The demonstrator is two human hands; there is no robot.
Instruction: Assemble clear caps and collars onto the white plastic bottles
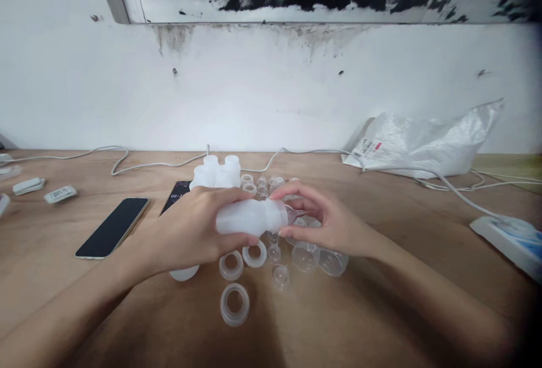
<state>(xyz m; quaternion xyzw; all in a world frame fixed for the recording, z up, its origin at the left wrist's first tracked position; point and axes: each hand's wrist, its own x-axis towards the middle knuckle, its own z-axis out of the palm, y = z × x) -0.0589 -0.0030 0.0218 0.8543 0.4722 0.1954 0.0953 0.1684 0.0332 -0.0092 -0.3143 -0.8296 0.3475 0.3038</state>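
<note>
A frosted white baby bottle [241, 217] lies sideways in the air above the table, its neck toward the right. My left hand [192, 224] wraps round its body, thumb below and fingers above. My right hand [315, 215] closes its fingertips round the collar ring [277, 214] at the neck, where a clear nipple [296, 214] points into the palm. Under the hands lie several loose white rings [235, 305], small clear nipples [280, 276] and clear domed caps [333, 261]. Behind my left hand stand several more white bottles [215, 173], partly hidden.
A dark-screened phone [113, 227] lies at the left, and a second phone [175, 194] showing a timer sits partly behind my left hand. White cables [161, 169] run along the wall. A plastic bag [423, 136] and a power strip [510, 238] are on the right.
</note>
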